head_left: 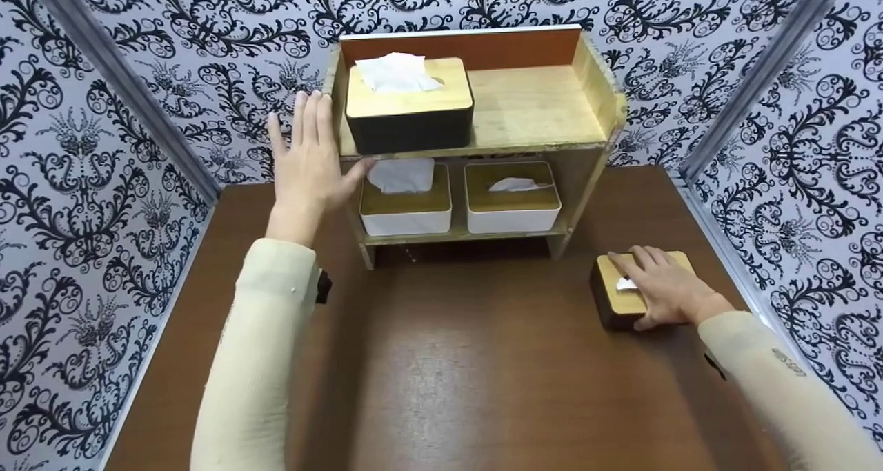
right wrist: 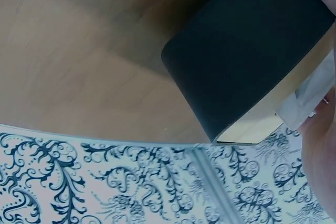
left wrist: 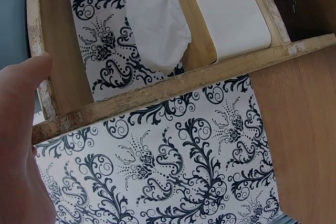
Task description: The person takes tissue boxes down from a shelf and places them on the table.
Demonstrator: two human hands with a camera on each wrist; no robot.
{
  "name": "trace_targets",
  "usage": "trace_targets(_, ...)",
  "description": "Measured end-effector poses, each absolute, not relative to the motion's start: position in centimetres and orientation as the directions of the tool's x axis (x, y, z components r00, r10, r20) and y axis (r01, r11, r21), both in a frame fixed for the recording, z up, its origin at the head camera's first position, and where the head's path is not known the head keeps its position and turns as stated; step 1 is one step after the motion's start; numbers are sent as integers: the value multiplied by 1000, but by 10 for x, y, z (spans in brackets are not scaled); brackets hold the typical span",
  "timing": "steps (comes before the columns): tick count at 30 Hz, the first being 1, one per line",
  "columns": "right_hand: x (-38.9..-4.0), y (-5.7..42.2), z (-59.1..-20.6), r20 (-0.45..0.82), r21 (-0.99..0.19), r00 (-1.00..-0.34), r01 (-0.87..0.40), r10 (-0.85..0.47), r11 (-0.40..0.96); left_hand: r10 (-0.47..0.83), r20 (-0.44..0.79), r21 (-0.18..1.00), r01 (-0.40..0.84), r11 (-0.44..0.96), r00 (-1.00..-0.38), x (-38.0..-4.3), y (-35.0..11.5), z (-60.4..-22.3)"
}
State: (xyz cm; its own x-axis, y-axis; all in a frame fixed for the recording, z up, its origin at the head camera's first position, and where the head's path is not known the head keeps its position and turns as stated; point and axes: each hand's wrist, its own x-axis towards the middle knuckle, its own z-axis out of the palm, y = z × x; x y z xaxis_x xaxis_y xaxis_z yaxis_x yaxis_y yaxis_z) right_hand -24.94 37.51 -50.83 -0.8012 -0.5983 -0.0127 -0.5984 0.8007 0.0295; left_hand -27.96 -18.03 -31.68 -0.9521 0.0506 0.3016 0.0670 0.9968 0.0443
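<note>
Dark-scrolled wallpaper covers the left, far and right walls around a brown desk, with grey strips running up the two far corners and a patch of glare on the wood's near middle. At the desk's far side stands a two-tier wooden shelf, its front edges worn, a reddish panel along the back of the top tier. One dark tissue box sits at the top's left; two white boxes stand side by side below. To the right, on the desk, a person's right hand grips a second dark box, palm over the wooden lid and thumb against the near side. The left hand is spread beside the shelf's left side, thumb at the upper tier's front edge. Both arms wear cream sleeves.
</note>
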Motion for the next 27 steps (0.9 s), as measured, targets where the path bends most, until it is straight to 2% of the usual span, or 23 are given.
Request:
trace_targets(14,-255,398,-521,36,-11,-776,-630,-630,776,40,300,54,59,997,-953,-280,-179,-318)
trace_targets(27,-259,402,-523,-41,-6,-805,-592,-592,806,42,315,52,62,997,-948,-280,-179,-318)
